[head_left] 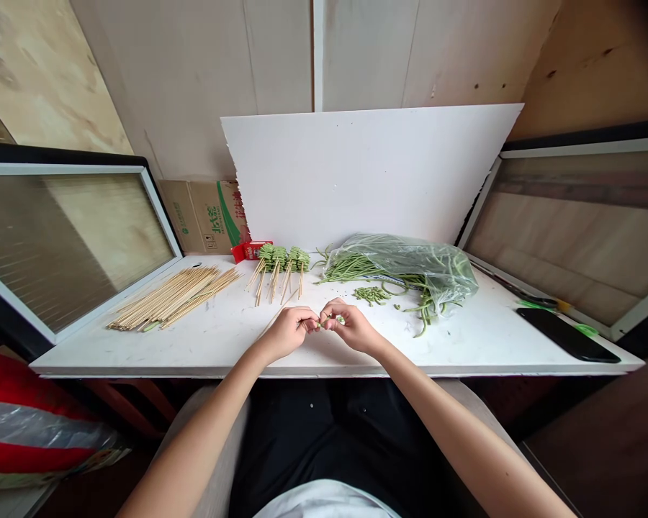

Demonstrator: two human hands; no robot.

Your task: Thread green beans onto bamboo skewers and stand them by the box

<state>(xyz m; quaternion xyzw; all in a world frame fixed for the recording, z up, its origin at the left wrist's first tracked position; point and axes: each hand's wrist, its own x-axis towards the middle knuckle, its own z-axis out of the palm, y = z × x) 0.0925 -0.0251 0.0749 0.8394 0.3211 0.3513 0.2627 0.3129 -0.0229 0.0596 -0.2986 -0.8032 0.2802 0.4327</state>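
My left hand (293, 332) and my right hand (350, 327) meet above the front middle of the white table, thumbs and fingertips pinched together. Between the fingertips shows a small green piece of long bean (319, 325); the fingers hide most of it. A thin stick slants behind my left wrist, and whether that hand grips it is unclear. Just beyond my right hand lies a small pile of cut bean pieces (371, 294). Farther back, several bamboo skewers threaded with bean pieces (284, 259) lie in bunches, bare ends toward me.
Many bare bamboo skewers (176, 295) lie at the left. A clear plastic bag (437, 266) of whole long beans (351, 267) rests at the back right. A black phone (564, 333) lies at the right edge. Behind stand a white board (367, 173) and a cardboard box (199, 216).
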